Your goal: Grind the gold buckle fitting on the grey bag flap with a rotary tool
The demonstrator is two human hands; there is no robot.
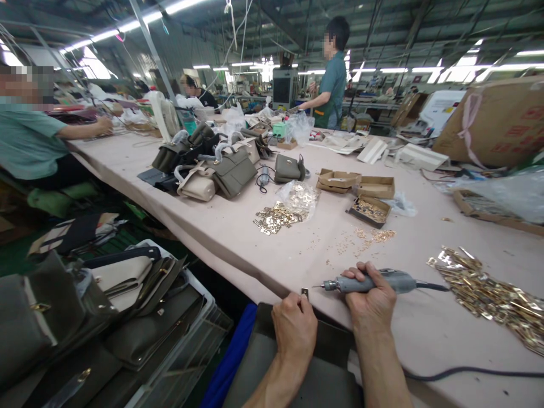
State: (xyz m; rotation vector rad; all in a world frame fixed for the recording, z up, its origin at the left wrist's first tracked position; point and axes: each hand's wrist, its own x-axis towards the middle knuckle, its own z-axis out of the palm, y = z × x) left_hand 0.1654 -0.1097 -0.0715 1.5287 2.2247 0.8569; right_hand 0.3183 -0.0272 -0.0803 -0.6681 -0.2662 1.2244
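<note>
Holding the gray electric screwdriver, the right hand points its thin tip toward the small metal plate pinched in the left hand, above the olive handbag. If the plate wiggles, the tip might slip and poke that hand. The tabletop edge is close, with bare room ahead before the tiny gold bits.

Lighting: overhead fluorescent tubes and blown-out windows; tabletop bright, softly shadowed, floor at lower left dim. Glare: hard glints mark the piled metal plates at right. Quality: electric screwdriver fairly sharp, far background soft, edges stretched by wide-angle distortion.
</note>
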